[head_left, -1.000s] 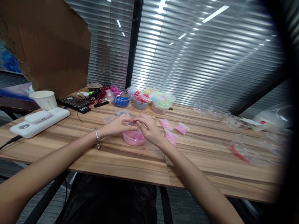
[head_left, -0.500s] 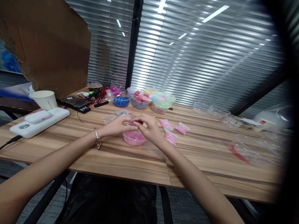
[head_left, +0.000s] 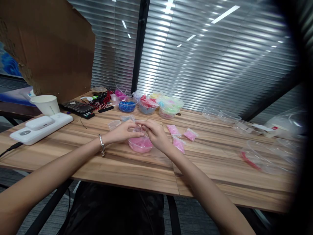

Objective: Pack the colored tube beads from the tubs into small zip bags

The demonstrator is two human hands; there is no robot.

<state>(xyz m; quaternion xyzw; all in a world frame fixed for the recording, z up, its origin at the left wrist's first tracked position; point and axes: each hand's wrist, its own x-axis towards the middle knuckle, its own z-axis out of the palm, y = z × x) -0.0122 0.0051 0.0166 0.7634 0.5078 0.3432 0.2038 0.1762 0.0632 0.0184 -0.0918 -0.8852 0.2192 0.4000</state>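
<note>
A clear round bowl with pink contents (head_left: 140, 145) stands on the wooden table in front of me. Over its left rim, my left hand (head_left: 126, 131) has its fingers closed on a small clear plastic bag (head_left: 138, 129). My right hand (head_left: 155, 133) pinches the same bag from the right, above the bowl. The bag is partly hidden by the fingers. Small bags of pink material (head_left: 173, 130) lie just right of the bowl, and clear bags (head_left: 114, 124) lie to its left, beyond my left hand.
Bowls with blue (head_left: 127, 105), red (head_left: 148, 103) and green (head_left: 171, 106) contents stand at the back. Clear containers (head_left: 259, 156) are at the right. A paper cup (head_left: 47, 104), a white power strip (head_left: 46, 127) and a cardboard sheet (head_left: 56, 49) are at the left.
The fingertips of my right hand have shifted slightly right, away from my left thumb, and more of the clear bag shows between the hands.
</note>
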